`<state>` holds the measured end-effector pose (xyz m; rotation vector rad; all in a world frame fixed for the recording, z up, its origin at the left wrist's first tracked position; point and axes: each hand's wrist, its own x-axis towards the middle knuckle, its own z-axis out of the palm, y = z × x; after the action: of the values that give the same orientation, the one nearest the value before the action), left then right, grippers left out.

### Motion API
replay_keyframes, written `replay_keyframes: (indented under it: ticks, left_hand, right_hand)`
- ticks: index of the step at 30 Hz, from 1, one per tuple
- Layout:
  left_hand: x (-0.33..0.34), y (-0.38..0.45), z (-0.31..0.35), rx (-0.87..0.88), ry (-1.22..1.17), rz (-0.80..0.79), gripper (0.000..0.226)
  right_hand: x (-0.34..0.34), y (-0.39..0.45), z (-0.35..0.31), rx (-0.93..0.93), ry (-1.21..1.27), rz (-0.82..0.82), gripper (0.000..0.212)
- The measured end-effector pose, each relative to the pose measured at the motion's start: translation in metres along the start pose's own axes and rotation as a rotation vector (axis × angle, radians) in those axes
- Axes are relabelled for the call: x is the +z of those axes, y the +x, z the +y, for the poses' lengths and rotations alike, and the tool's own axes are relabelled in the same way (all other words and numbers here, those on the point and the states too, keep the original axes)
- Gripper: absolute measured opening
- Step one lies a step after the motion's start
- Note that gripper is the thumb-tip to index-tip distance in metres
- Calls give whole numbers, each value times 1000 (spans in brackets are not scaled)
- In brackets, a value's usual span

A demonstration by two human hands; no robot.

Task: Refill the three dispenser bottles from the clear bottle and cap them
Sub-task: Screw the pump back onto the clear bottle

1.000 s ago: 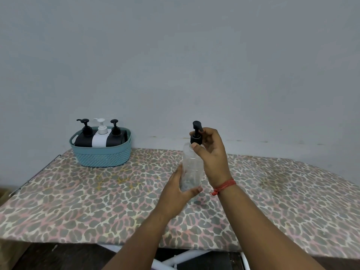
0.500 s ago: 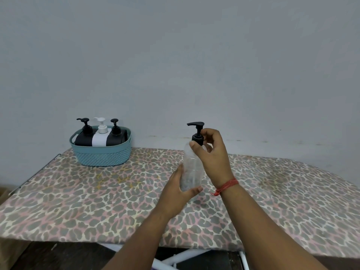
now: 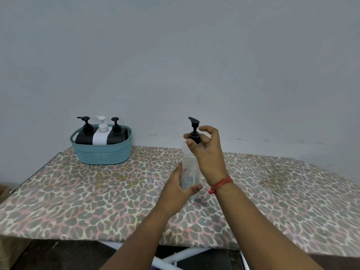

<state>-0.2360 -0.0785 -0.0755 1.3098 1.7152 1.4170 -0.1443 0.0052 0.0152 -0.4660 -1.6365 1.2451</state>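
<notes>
A clear bottle (image 3: 190, 170) stands upright on the board, with my left hand (image 3: 180, 190) gripping its lower body. On its neck sits a black pump cap (image 3: 194, 131) whose spout points left. My right hand (image 3: 209, 152) pinches the cap's collar between thumb and fingers. Three dispenser bottles stand in a teal basket (image 3: 103, 152) at the back left: a black one (image 3: 84, 136), a white one (image 3: 101, 136) and another black one (image 3: 116, 137), each with a pump on top.
The leopard-print ironing board (image 3: 97, 201) runs across the view, with its front edge close to me and white legs below. A plain grey wall stands right behind it. A red thread circles my right wrist.
The pump cap has rotated on the clear bottle: its spout pointed towards the camera, then swung to the left. My right hand's fingers shifted round the collar. The left hand kept still.
</notes>
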Motion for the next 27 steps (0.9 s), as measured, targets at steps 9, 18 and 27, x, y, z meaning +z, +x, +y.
replay_keyframes:
  ticks: [9, 18, 27]
  left_hand:
    - [1, 0, 1, 1, 15, -8, 115]
    - [1, 0, 0, 7, 17, -6, 105]
    - [1, 0, 0, 15, 19, -6, 102]
  right_hand:
    - [3, -2, 6, -73, 48, 119, 23]
    - [2, -3, 6, -55, -24, 27, 29]
    - [2, 0, 9, -87, -32, 78, 42]
